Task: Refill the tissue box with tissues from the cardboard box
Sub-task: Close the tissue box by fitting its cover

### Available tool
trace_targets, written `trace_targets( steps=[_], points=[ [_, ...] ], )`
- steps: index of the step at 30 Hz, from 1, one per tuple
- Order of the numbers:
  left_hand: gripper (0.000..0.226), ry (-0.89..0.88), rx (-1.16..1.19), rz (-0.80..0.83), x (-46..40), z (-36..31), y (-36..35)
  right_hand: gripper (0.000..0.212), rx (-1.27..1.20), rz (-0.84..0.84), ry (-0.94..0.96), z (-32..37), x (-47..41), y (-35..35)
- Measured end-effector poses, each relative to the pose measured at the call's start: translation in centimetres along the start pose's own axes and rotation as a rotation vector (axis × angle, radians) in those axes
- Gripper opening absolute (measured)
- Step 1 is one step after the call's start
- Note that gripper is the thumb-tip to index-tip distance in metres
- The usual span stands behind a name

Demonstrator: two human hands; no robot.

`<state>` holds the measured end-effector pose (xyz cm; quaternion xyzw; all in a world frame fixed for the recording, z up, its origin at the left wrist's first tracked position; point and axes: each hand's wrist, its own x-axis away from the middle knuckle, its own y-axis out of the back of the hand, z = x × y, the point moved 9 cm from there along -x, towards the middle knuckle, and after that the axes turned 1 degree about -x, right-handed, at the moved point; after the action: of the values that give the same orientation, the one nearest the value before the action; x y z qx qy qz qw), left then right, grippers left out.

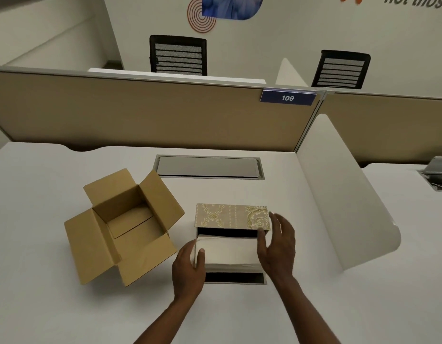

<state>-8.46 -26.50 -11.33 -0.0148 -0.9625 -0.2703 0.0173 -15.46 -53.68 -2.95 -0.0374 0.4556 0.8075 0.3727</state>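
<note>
A rectangular tissue box (231, 278) with a dark interior stands open on the white desk (239, 316), near the front centre. Its hinged lid (231, 217), covered in beige paper with a gold floral and scroll pattern, stands raised at the far edge of the box. A stack of white tissues (228, 252) sits in the opening, its upper surface above the box rim; dark gaps of the interior show at the near and far ends of the stack.

The left hand (188, 268) presses against the left side of the tissue stack, thumb on the near left corner, fingers partly curled around the edge. The right hand (277, 247) lies against the right side of the stack with fingers spread and extended; its fingertips (261, 232) reach the right corner of the lid. Both hands grasp the stack between them.

A brown corrugated cardboard box (123, 227) stands just beside the tissue box, to its left, apart from it. All four flaps are folded outward. Its interior shows only the bottom flaps.

A grey rectangular cable hatch (208, 167) is set in the desk beyond both boxes. A tan partition panel (140, 112) carries a blue label reading 109 (287, 98). Two black mesh-backed chairs (178, 55) stand behind the partition.
</note>
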Motion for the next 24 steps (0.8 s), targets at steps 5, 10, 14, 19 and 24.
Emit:
trace_targets(
  steps=[5, 10, 14, 19, 24],
  points=[
    [0.037, 0.155, 0.084, 0.039, -0.3, 0.7, -0.7, 0.069, 0.321, 0.516, 0.189, 3.0, -4.5, -6.6],
    [0.040, 0.204, 0.051, 0.058, -0.8, 0.9, -1.4, 0.077, 0.391, 0.824, 0.229, 4.1, -5.2, -10.9],
    [0.045, 0.237, 0.024, 0.101, -0.8, 1.0, -2.2, 0.074, 0.355, 0.775, 0.216, 4.8, -5.9, -10.8],
    [0.053, 0.328, 0.010, 0.106, -0.4, 1.7, -3.0, 0.072, 0.280, 0.828, 0.158, 5.0, -5.6, -10.7],
    [0.051, 0.354, -0.024, 0.083, -0.5, 1.7, -3.3, 0.070, 0.297, 0.920, 0.131, 4.8, -5.0, -11.1]
  ],
)
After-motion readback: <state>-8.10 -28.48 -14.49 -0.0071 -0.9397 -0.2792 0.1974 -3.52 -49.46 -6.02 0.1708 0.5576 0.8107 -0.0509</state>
